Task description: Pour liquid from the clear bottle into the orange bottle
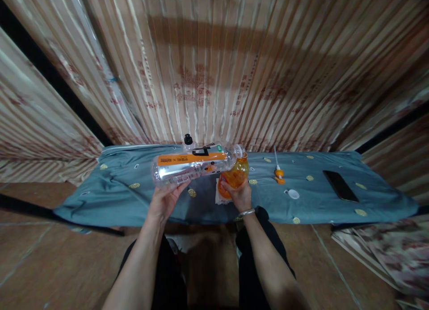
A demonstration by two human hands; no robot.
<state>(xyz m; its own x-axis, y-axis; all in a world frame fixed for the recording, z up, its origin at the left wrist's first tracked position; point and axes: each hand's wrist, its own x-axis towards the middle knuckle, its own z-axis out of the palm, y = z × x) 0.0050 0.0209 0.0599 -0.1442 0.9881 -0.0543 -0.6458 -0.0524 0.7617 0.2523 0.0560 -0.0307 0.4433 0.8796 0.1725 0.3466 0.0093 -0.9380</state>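
My left hand [169,198] grips a clear plastic bottle [187,165] with an orange and silver label near its base. The bottle is tipped on its side, its uncapped neck at the mouth of an orange translucent bottle [236,176]. Around the lower part of that orange bottle my right hand [239,194] is closed. Under it lies a white tissue [221,197]. Behind the clear bottle stands a container with a black top [188,139], mostly hidden. An orange pump head [279,173] with a thin tube rests to the right.
A blue-green cloth with yellow prints covers the narrow table [110,189]. On its right are a small white round cap [293,194] and a black phone [341,185]. A striped curtain [214,77] hangs close behind, and dark poles [60,77] slant at the sides.
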